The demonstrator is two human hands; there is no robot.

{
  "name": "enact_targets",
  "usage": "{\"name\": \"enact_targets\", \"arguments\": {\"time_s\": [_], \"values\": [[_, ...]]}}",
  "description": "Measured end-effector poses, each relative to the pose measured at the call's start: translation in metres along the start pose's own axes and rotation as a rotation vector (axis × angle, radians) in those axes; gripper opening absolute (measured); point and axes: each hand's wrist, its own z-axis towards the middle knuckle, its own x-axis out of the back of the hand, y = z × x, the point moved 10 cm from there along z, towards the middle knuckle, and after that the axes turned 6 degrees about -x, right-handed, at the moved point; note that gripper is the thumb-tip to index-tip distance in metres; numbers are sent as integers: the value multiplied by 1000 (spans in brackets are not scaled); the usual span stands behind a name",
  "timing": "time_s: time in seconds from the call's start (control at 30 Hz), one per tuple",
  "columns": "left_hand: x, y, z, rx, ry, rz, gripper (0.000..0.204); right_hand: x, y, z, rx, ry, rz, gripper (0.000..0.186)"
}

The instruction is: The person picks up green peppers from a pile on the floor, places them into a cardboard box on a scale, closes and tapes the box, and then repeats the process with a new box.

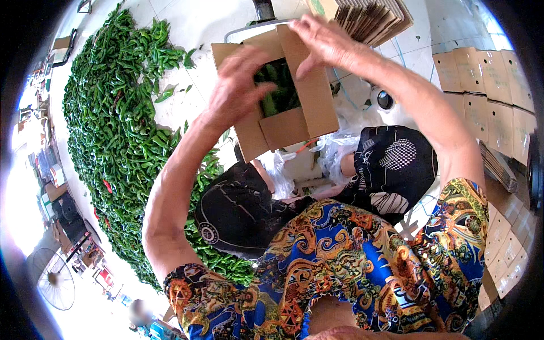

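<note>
An open cardboard box stands before me with green peppers inside and its flaps raised. My left hand, slightly blurred, is over the box's left side, thumb stretched out across the opening. My right hand is at the upper right flap, fingers apart, fingertips by its top edge and thumb reaching down over it. Both hands are open. Clear crumpled plastic is around my lower legs below the box.
A large heap of loose green peppers covers the left floor. Flattened cardboard lies at top right, and stacked boxes line the right. A small black round object is near my right arm. A wheeled fan-like frame and clutter are far left.
</note>
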Motion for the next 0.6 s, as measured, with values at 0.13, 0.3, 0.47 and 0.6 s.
{"name": "enact_targets", "arguments": {"time_s": [0.13, 0.3, 0.47, 0.6], "values": [[28, -63, -37, 476, 392, -435, 77, -27, 19, 19, 26, -10, 119, 143], [-38, -40, 8, 368, 482, -501, 82, -47, 22, 24, -37, -248, 394, 136], [-61, -7, 53, 126, 242, 119, 56, -43, 24, -5, -135, -233, 403, 128], [-67, -6, 54, 142, 222, 186, 60, -27, 21, -7, -92, -32, 314, 116]]}}
